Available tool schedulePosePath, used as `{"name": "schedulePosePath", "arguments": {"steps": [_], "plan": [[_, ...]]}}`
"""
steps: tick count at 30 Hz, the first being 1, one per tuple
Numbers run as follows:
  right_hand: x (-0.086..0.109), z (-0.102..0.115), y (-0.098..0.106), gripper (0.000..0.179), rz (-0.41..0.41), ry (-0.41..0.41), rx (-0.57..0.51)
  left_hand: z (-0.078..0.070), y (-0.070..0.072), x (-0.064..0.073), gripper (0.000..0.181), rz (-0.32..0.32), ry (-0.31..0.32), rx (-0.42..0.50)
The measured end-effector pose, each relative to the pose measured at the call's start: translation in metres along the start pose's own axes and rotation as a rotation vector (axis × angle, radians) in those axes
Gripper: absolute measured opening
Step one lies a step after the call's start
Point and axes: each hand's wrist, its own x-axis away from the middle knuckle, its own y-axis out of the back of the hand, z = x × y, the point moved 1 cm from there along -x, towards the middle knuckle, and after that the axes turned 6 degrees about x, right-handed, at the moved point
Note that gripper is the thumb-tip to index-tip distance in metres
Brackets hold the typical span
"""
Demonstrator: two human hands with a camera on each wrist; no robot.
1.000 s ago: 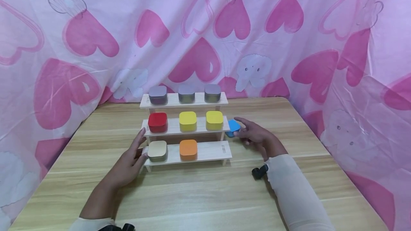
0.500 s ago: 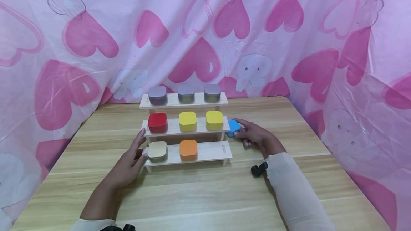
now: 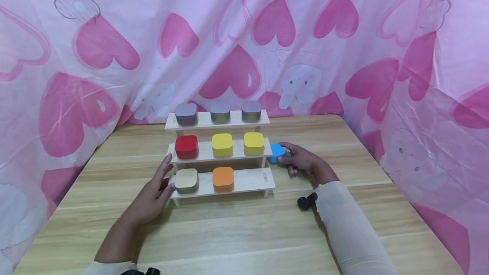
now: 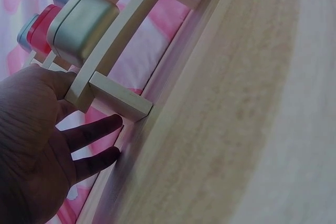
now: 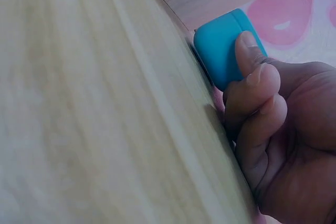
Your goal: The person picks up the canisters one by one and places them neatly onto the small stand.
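Note:
A three-tier wooden rack (image 3: 252,180) stands mid-table, bearing small rounded-square tins. My left hand (image 3: 150,198) rests against the rack's left end, its fingers fairly straight; in the left wrist view two fingers (image 4: 94,132) extend free beneath the board. Nearest to it on the bottom tier is a cream tin (image 3: 186,180), with an orange tin (image 3: 223,178) to its right. On the table beside the rack's right end, my right hand (image 3: 305,161) pinches a blue tin (image 3: 276,152). The right wrist view shows the thumb pressed on this blue tin (image 5: 218,45) and other fingers curled in.
The middle tier holds a red tin (image 3: 186,147) and two yellow tins, one (image 3: 222,144) central and one (image 3: 254,143) at right. Three grey tins, including a middle one (image 3: 220,112), stand on the top tier. A pink heart-print curtain (image 3: 229,33) hangs behind the wooden table (image 3: 237,232).
My right hand's fingers have closed in on the blue tin, which they now pinch. The left hand stays at the rack's left end, and the tins on the rack have not moved.

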Motion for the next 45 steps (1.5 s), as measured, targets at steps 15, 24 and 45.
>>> {"name": "schedulePosePath", "arguments": {"steps": [15, 24, 45], "plan": [[0.008, 0.0, -0.002, 0.058, -0.07, 0.017, -0.043, 0.001, 0.0, 0.0, 0.096, 0.003, 0.008, 0.01], [0.018, 0.005, 0.001, 0.063, -0.166, -0.057, -0.015, 0.001, -0.001, -0.003, 0.097, 0.009, 0.003, 0.016], [0.059, 0.042, -0.021, 0.067, -0.263, -0.106, 0.0, 0.004, 0.0, -0.002, 0.099, 0.006, 0.045, 0.017]]}}
